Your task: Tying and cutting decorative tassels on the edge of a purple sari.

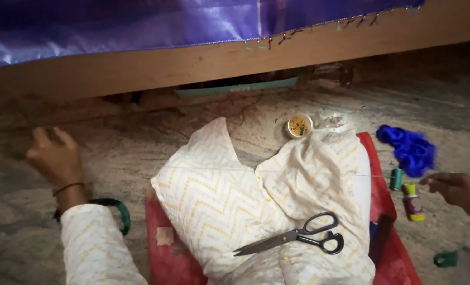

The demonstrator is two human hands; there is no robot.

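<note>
We see a thin thread (256, 170) stretched taut between the two hands. The left hand (53, 155) has its fingers curled together, pinching one end of the thread, out over bare stone floor (140, 142). The right hand (456, 189) pinches the other end, fingertips pressed together. Just beside the right hand's pinch stand a green spool (396, 179) and a yellow and pink spool (413, 201), with a heap of blue thread (411, 150) a little beyond them. Between the two grips, under the thread, lies a cream zigzag cloth (219, 206) on a red mat (169, 261), with black-handled scissors (298, 236) resting on the cloth. A small round tin (299, 126) sits past the cloth. Beyond both hands runs a wooden frame (193, 63) with purple fabric (140, 24) stretched over it. The floor is speckled grey stone, dimly lit.
</note>
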